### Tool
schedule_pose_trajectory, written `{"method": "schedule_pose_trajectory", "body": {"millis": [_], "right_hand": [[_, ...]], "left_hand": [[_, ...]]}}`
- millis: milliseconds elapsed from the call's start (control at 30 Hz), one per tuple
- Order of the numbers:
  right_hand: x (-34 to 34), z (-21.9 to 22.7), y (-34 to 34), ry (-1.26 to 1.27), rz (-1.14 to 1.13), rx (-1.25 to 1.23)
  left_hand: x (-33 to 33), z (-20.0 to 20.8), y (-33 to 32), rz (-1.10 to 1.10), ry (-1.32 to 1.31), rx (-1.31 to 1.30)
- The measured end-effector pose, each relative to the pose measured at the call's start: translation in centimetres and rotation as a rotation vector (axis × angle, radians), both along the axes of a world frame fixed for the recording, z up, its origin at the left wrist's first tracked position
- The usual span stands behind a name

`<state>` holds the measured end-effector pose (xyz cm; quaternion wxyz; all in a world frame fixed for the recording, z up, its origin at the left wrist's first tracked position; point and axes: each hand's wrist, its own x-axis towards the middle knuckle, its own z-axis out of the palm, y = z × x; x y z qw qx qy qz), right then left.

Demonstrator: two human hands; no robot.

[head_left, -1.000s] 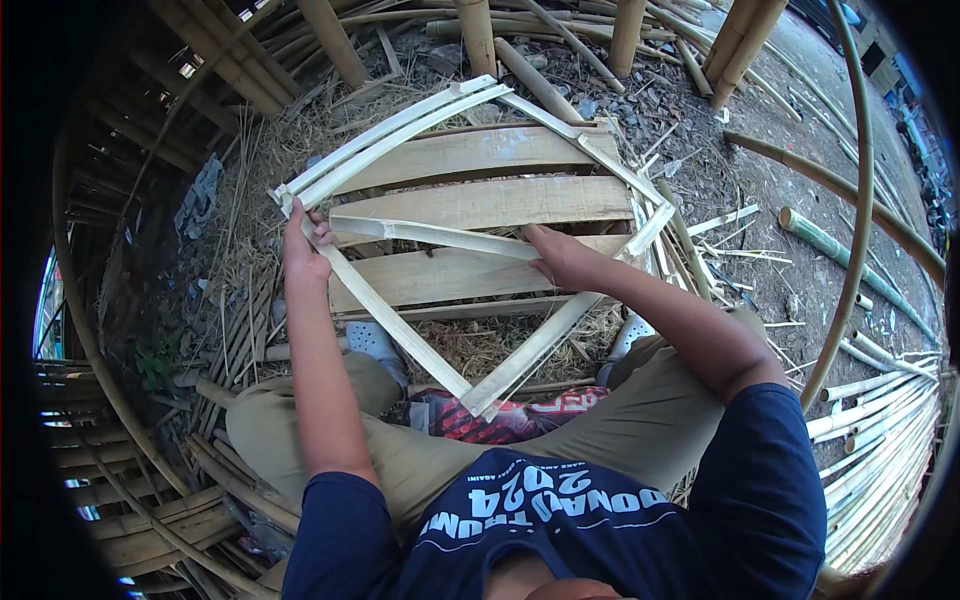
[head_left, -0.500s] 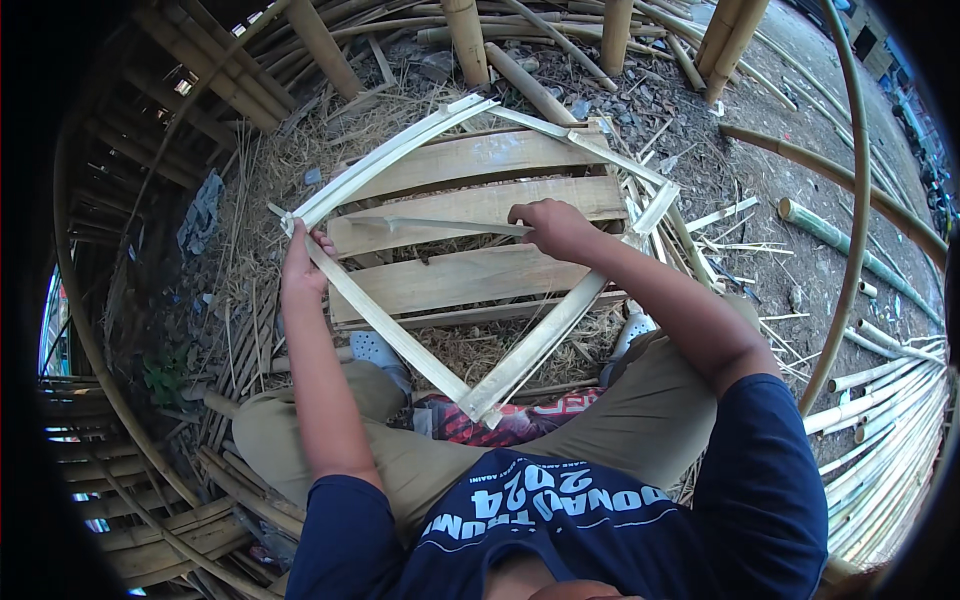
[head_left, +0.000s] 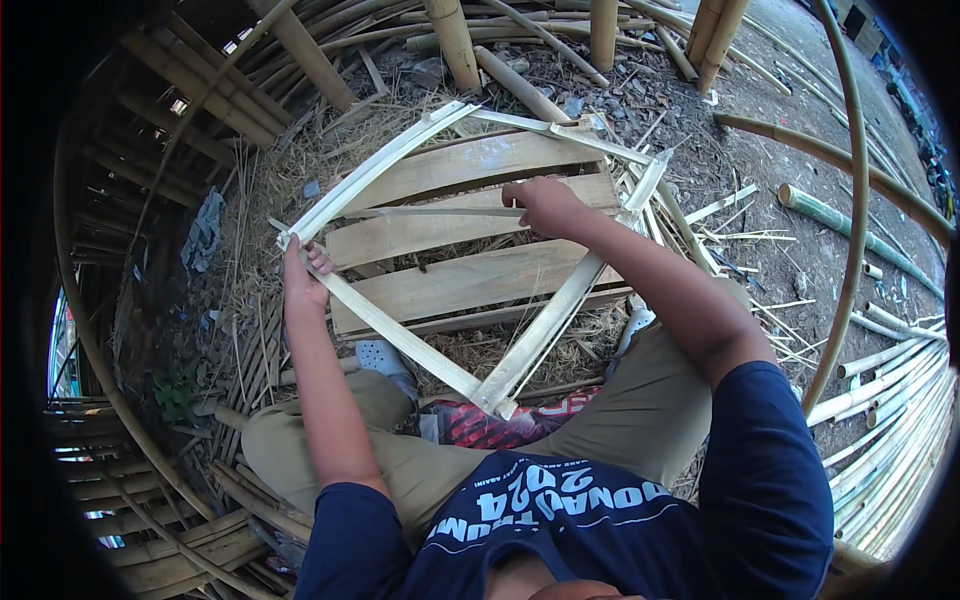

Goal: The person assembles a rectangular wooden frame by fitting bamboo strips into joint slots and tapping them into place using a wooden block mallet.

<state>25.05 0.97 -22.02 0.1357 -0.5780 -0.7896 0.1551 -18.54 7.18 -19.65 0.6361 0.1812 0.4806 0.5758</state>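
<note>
A four-sided frame of pale split-bamboo strips (head_left: 402, 328) lies tilted over a slatted wooden platform (head_left: 470, 222), its near corner close to my lap. My left hand (head_left: 306, 278) grips the frame's left corner, thumb and fingers around the strips. Over the boards, inside the frame, my right hand (head_left: 550, 208) is closed on the right end of a thin bamboo strip (head_left: 440, 211). That strip runs leftward across the upper middle of the frame, and its far end stops near the frame's left side. Right fingertips are partly hidden by the hand itself.
Bamboo posts (head_left: 455, 45) stand beyond the platform. A pile of cut bamboo poles (head_left: 890, 410) lies at the right, near a green pole (head_left: 850, 235). Offcuts and shavings (head_left: 735, 240) litter the ground. A bamboo-slat structure (head_left: 190, 90) rises at the left.
My right hand has moved slightly left and up, and the thin strip it holds now lies more level. My left hand keeps its grip at the frame's corner. The view has shifted slightly.
</note>
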Motion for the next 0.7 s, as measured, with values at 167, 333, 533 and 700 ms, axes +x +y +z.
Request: {"method": "schedule_pose_trajectory", "body": {"millis": [167, 333, 533, 700], "right_hand": [[-1.1, -1.2, -0.2, 0.077, 0.006, 0.119], [-2.3, -0.8, -0.4, 0.131, 0.091, 0.201], [0.7, 1.2, 1.1, -0.162, -0.019, 0.627], [8.1, 3.5, 1.4, 0.007, -0.195, 0.14]], "left_hand": [[1.3, 0.8, -0.9, 0.013, 0.025, 0.01], [1.7, 1.0, -1.2, 0.008, 0.019, 0.032], [2.6, 1.0, -1.2, 0.028, 0.005, 0.085], [1.1, -1.2, -1.1, 0.044, 0.006, 0.1]]}}
